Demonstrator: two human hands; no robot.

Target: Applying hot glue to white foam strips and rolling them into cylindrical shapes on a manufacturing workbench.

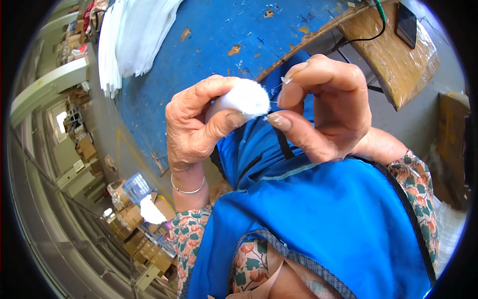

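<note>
**Two hands work a white fabric piece above a blue desk**

Nearest the camera lies the person's blue apron (318, 224), with floral sleeves (418, 184) on both forearms. Above it the left hand (196, 122), a thin bangle (188, 189) at its wrist, is clenched around a small white fabric piece (246, 97), thumb pressed on its lower edge and fingers curled behind; this grip seems meant to steady the piece and turn its end toward the other hand. The right hand (323, 107) pinches thumb and forefinger together just beside the piece's right end, apparently on a fine thread (275, 89), though the thread is too thin to make out fully. The piece is held in the air, apart from the desk.

Beyond the hands stretches the worn blue desk (209, 45), its paint chipped. A stack of white fabric (132, 37) rests on its far left part, well apart from the hands. To the right, past the desk's edge, sits a brown cardboard box (398, 60) with a dark flat device (407, 25) and a cable on it. Far left, cartons (132, 219) crowd the floor. Nothing stands between the hands.
</note>
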